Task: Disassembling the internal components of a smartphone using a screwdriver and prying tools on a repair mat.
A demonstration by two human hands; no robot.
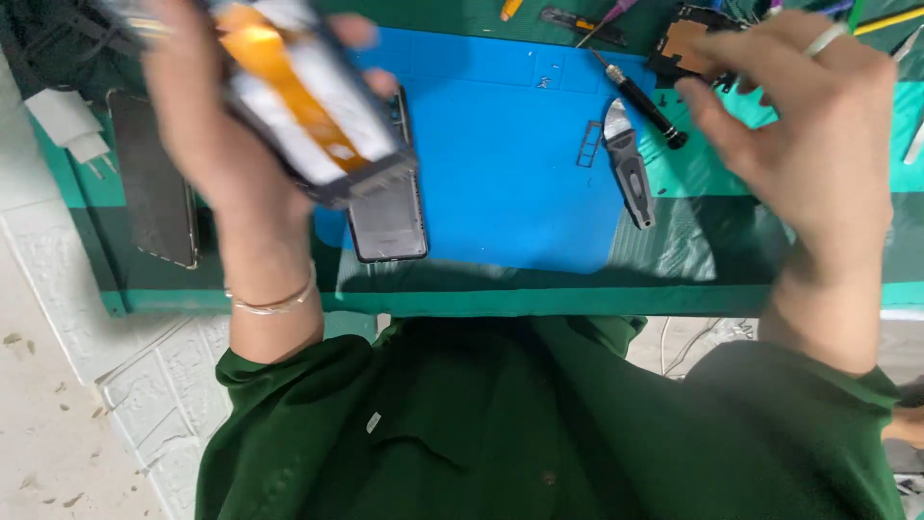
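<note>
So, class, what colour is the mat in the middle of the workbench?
The mat is bright blue, lying on a green surface; the head view shows it.
</note>
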